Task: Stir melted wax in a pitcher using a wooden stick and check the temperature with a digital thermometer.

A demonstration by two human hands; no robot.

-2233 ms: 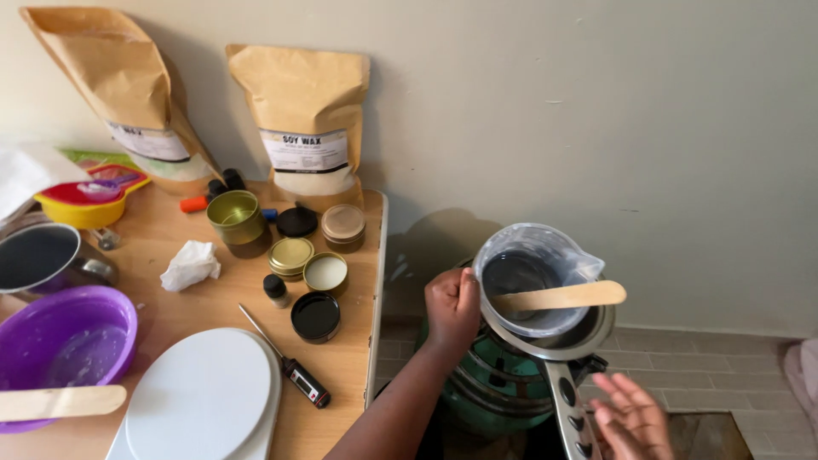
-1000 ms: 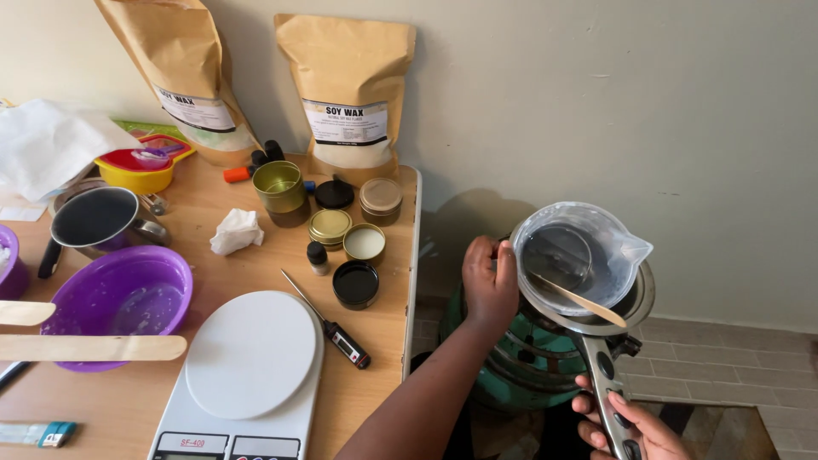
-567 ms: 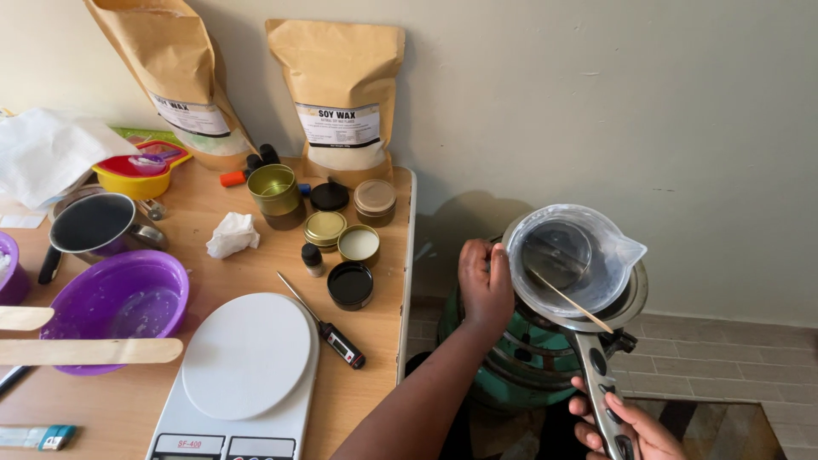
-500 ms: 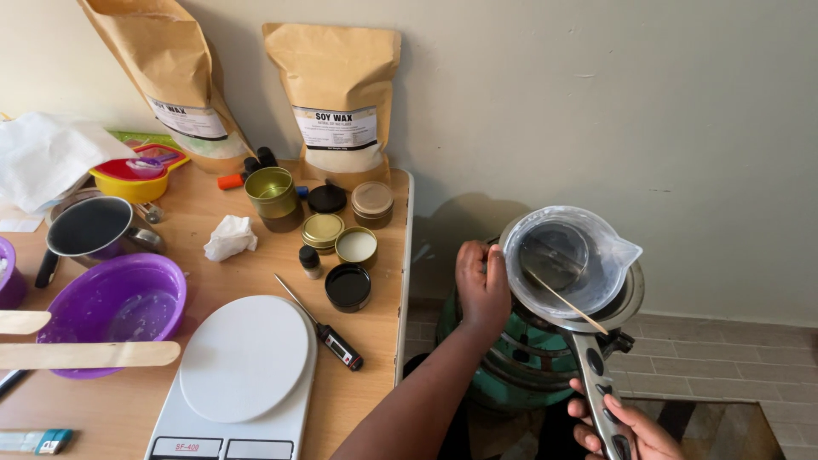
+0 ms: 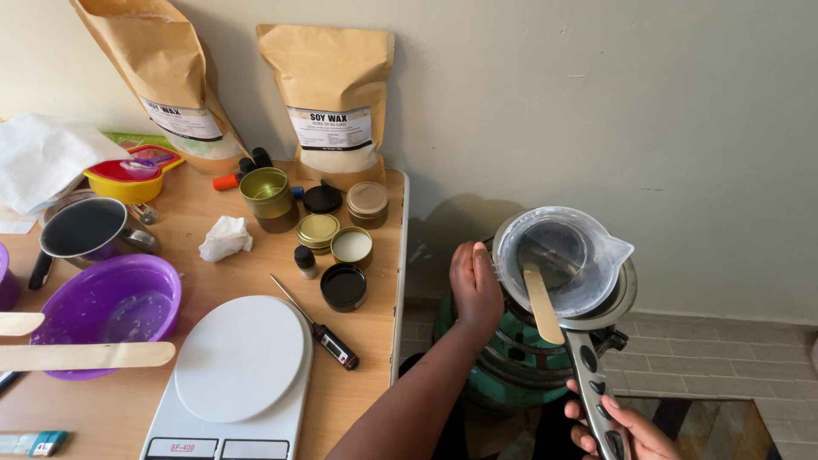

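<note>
My left hand (image 5: 475,288) grips the left rim of a clear plastic measuring jug (image 5: 558,261) that sits inside a steel pan (image 5: 620,298) on a green stove (image 5: 511,366). A flat wooden stirring stick (image 5: 540,301) rests in the jug and sticks out over its near rim. My right hand (image 5: 615,428) holds the pan's long metal handle (image 5: 593,393) at the bottom edge of the view. The jug's contents look clear and liquid.
A wooden table (image 5: 366,358) on the left carries a white digital scale (image 5: 234,366), a probe thermometer (image 5: 317,324), several small tins (image 5: 343,285), a purple bowl (image 5: 106,300) with a wooden stick (image 5: 81,355), a small pot (image 5: 81,230), a crumpled tissue (image 5: 225,238) and two brown paper bags (image 5: 328,94).
The wooden stick has swung round in the jug, from pointing right to pointing toward me. My right hand has taken hold of the pan handle. My left hand stays on the jug's rim.
</note>
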